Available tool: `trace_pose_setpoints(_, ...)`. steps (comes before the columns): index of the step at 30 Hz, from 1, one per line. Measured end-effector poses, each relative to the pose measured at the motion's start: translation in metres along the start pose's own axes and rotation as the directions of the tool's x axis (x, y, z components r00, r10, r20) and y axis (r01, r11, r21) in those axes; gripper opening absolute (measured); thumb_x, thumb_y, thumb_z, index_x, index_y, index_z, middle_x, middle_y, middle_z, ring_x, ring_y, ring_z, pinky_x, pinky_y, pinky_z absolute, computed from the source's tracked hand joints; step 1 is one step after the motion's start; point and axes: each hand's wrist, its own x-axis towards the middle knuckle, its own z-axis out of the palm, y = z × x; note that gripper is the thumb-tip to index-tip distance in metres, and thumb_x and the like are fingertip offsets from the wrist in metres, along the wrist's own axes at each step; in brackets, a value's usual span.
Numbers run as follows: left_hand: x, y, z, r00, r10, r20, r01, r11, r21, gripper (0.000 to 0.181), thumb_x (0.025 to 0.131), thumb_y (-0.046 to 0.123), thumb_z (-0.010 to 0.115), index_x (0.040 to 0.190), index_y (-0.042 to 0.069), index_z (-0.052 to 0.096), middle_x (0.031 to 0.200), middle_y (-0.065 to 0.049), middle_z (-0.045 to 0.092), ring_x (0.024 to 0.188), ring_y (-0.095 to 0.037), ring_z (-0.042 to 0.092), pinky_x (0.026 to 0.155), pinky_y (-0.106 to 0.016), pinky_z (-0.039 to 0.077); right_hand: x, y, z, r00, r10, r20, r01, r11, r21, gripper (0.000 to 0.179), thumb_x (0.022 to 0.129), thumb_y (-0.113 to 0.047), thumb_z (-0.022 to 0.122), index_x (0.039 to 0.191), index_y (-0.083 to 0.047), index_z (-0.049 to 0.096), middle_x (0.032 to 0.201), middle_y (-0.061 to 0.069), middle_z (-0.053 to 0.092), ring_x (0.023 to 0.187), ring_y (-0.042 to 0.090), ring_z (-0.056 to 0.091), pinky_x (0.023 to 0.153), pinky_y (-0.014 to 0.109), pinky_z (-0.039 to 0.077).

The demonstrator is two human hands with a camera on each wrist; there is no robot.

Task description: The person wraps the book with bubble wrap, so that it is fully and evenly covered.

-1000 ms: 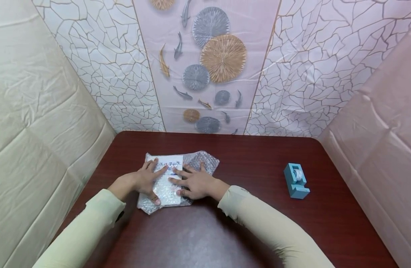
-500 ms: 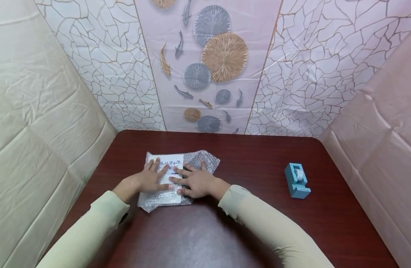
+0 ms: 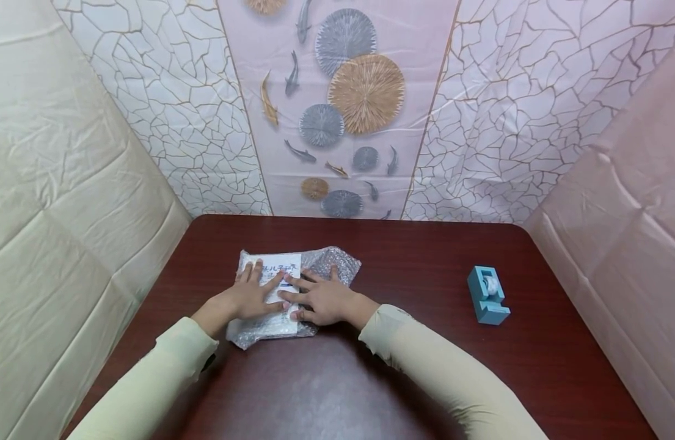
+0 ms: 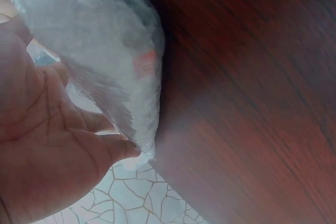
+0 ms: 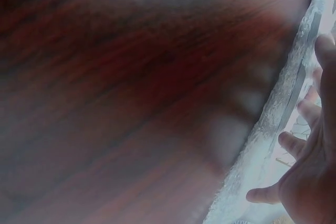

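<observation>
A white book (image 3: 284, 264) with blue lettering on its cover lies on a sheet of bubble wrap (image 3: 337, 260), and clear wrap also covers its left and lower parts. My left hand (image 3: 249, 299) rests on the book's left side with fingers spread, thumb pointing right. On the book's right edge lies my right hand (image 3: 328, 300), its fingers fanned out, partly over the bubble wrap. The fingertips of both hands come close together over the cover. In the left wrist view, the wrapped book (image 4: 105, 40) shows edge-on, with the fingers stretched along it.
A blue tape dispenser (image 3: 488, 296) with a roll of clear tape stands on the right part of the dark red table (image 3: 414, 263). Fabric walls enclose the table at the back and both sides.
My left hand has shifted a little to the right across the book, and its thumb has swung from the lower edge toward the right hand. The right hand stays in place.
</observation>
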Motion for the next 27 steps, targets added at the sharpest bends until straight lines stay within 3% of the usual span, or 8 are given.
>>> trace_pose_setpoints(7,0.011,-0.014,0.012,0.999,0.027,-0.040,-0.027,1.000,-0.010,0.103,0.097,0.090,0.050,0.178,0.032,0.023,0.176,-0.046,-0.001,0.162,-0.071,-0.002,0.128,-0.085,0.009,-0.005,0.002,0.000,1.000,0.002,-0.017,-0.001,0.999,0.035,0.066,0.114,-0.070,0.031,0.175,-0.047,0.024,0.187,-0.010,0.017,0.174,0.029,0.014,0.125,0.088,0.014)
trace_pose_setpoints(15,0.001,-0.005,0.004,0.999,0.033,-0.031,-0.033,0.999,0.001,0.104,0.096,0.089,0.052,0.178,0.029,0.025,0.176,-0.046,-0.001,0.162,-0.071,-0.004,0.129,-0.084,0.006,-0.014,0.016,0.000,0.999,0.019,-0.032,-0.017,0.999,0.045,0.068,0.114,-0.069,0.033,0.176,-0.043,0.024,0.187,-0.009,0.018,0.173,0.031,0.021,0.127,0.084,0.020)
trace_pose_setpoints(21,-0.004,0.005,-0.003,1.000,0.016,-0.011,-0.016,1.000,0.008,0.095,0.104,0.076,0.053,0.178,0.021,0.025,0.177,-0.045,0.000,0.163,-0.069,-0.001,0.131,-0.080,0.008,-0.023,0.030,-0.001,0.998,0.055,-0.016,-0.054,0.998,0.040,0.067,0.114,-0.069,0.034,0.176,-0.042,0.026,0.188,-0.009,0.016,0.172,0.034,0.022,0.126,0.086,0.021)
trace_pose_setpoints(27,0.009,-0.010,0.011,0.999,0.016,-0.041,-0.016,1.000,0.020,0.103,0.096,0.092,0.047,0.177,0.033,0.025,0.177,-0.044,0.002,0.163,-0.070,0.000,0.128,-0.085,0.012,-0.031,0.042,-0.003,0.997,0.067,-0.023,-0.066,0.997,0.035,0.065,0.114,-0.067,0.038,0.174,-0.041,0.034,0.186,-0.008,0.021,0.171,0.036,0.026,0.125,0.087,0.019)
